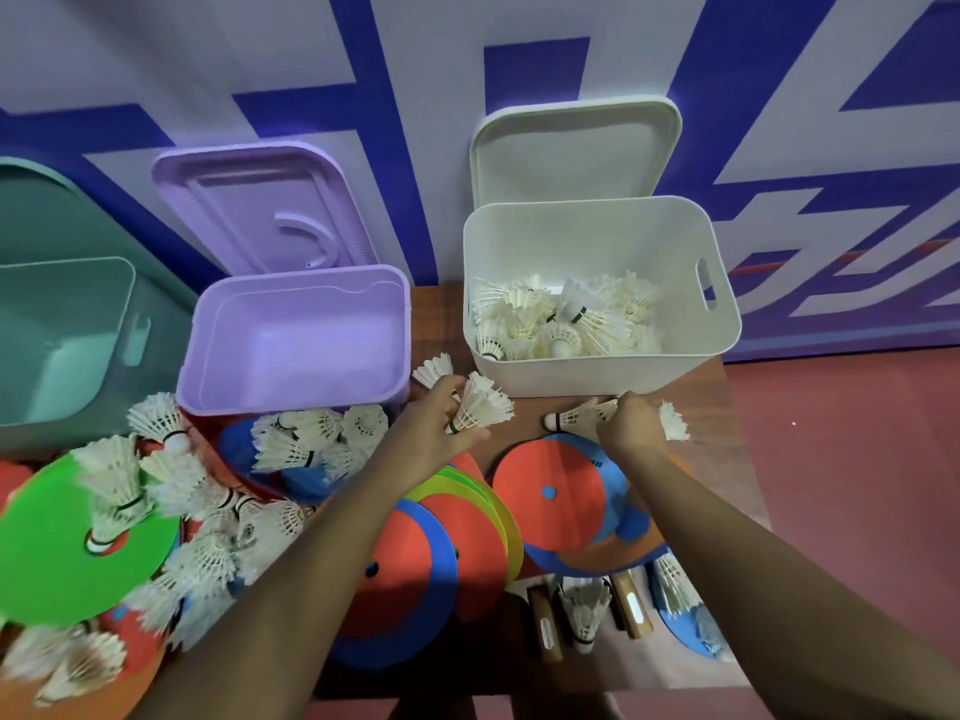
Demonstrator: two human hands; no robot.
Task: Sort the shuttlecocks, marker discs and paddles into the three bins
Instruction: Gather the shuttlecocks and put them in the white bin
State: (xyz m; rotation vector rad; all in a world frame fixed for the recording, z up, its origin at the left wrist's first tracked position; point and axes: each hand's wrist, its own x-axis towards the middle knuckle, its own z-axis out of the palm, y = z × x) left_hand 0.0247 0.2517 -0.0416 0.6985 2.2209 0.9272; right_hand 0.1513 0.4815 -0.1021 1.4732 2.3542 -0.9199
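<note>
Left hand (441, 420) and right hand (631, 426) each grip shuttlecocks (483, 407) right by the white bin (597, 376), which holds loads more; marker discs (550, 491) crowd the table (436, 319).

A purple lid (265, 210) and a white lid (574, 153) are leaning against a blue-and-white patterned wall (779, 70). A brown wooden bench (701, 402) is standing before it, with reddish floor (857, 459) showing at the right.
</note>
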